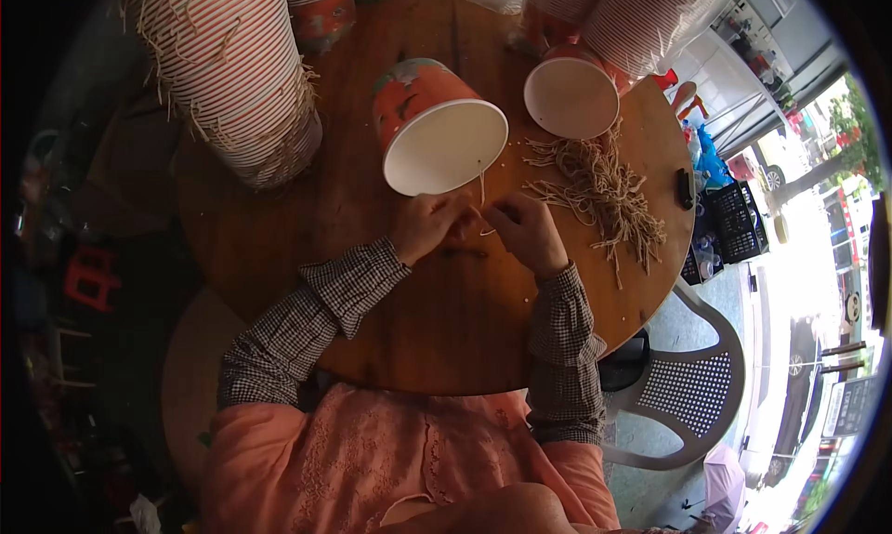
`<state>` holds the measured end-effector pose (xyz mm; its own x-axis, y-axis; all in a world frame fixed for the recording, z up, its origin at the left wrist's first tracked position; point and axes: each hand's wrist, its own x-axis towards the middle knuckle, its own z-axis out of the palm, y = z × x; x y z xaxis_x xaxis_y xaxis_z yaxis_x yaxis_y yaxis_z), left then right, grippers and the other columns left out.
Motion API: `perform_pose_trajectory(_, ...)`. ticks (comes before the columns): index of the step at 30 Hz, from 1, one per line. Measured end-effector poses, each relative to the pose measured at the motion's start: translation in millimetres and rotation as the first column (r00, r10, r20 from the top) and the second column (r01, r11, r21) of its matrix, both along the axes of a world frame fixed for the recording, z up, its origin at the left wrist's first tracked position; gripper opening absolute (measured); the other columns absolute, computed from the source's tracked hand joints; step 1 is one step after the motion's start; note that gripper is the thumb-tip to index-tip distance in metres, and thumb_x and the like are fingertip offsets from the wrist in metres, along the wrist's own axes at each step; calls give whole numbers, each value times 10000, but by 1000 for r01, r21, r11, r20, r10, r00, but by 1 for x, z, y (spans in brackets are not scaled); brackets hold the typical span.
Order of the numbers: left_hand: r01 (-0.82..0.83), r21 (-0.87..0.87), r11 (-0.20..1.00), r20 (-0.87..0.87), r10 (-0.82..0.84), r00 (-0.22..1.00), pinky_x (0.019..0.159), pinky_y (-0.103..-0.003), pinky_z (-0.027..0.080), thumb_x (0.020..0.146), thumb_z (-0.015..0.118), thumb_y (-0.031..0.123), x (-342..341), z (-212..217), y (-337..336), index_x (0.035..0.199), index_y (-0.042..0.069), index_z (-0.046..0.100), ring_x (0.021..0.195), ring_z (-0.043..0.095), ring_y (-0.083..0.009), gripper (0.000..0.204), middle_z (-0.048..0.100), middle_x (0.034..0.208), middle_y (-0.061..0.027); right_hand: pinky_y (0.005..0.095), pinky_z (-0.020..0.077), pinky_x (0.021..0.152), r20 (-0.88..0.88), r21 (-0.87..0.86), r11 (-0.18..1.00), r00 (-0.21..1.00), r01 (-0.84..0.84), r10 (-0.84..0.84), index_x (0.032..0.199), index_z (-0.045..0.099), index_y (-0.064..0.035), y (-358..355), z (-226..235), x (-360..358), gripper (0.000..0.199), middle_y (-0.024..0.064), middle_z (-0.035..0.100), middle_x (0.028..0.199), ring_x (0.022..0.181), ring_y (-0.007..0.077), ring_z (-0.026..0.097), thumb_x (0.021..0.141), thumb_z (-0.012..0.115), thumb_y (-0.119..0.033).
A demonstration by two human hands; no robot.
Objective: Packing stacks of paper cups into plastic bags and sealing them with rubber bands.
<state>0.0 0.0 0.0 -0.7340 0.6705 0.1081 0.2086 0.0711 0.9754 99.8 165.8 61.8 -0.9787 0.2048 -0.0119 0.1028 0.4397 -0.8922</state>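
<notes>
A large orange paper tub (429,97) with a white inside lies tilted on the round wooden table, its mouth toward me. A thin beige string (482,186) hangs from inside its rim down to my hands. My left hand (433,225) and my right hand (528,229) are close together just below the rim, fingers pinched on the string. A short loose end of it shows between them. Exactly how the fingers hold it is partly hidden. To the right of my right hand lies a tangled heap of cut beige strings (609,195).
A tall stack of nested paper tubs (232,69) with strings hanging off it stands at left. Another tub (571,97) lies at the end of a plastic-wrapped stack (650,23) at back right. A small black object (686,188) sits at the table's right edge, above a grey plastic chair (692,395).
</notes>
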Motion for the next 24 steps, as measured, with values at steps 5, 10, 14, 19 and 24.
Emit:
perform_pose_trajectory(5,50,333,942,696,-281,660,580,-233,520,935,565,305,8,9,12,974,24,629,709,612,-93,290,630,838,-24,310,508,628,-201,36,990,969,-135,140,943,651,-2,-11,-8,1,189,141,671,770,680,194,663,833,638,-156)
perform_pose_trajectory(10,-13,339,941,754,-264,602,595,-240,520,935,551,242,5,17,6,958,17,622,704,600,-109,237,619,829,-37,354,514,629,-133,221,962,972,-160,192,979,632,-26,-24,7,9,195,159,664,778,685,297,654,835,617,-156)
perform_pose_trajectory(14,126,345,930,715,-347,607,634,-263,504,932,508,181,1,19,5,957,-3,609,752,596,-141,211,629,869,-74,411,503,586,-183,347,932,967,-108,180,909,591,-40,-36,1,18,110,172,638,735,654,354,623,837,585,-123)
perform_pose_trajectory(19,34,224,974,774,-199,601,661,-272,491,908,539,193,6,24,15,919,3,621,759,602,-142,207,633,856,-68,414,489,538,-269,444,896,951,-21,156,815,535,-44,-43,-3,31,70,172,585,651,608,356,604,826,581,-96)
perform_pose_trajectory(24,-56,190,980,813,-125,569,678,-281,509,892,569,208,4,27,17,892,10,639,743,608,-144,209,647,837,-59,308,493,531,-371,139,973,901,-184,223,881,611,-22,-67,2,53,55,128,604,644,563,243,636,833,600,-47)
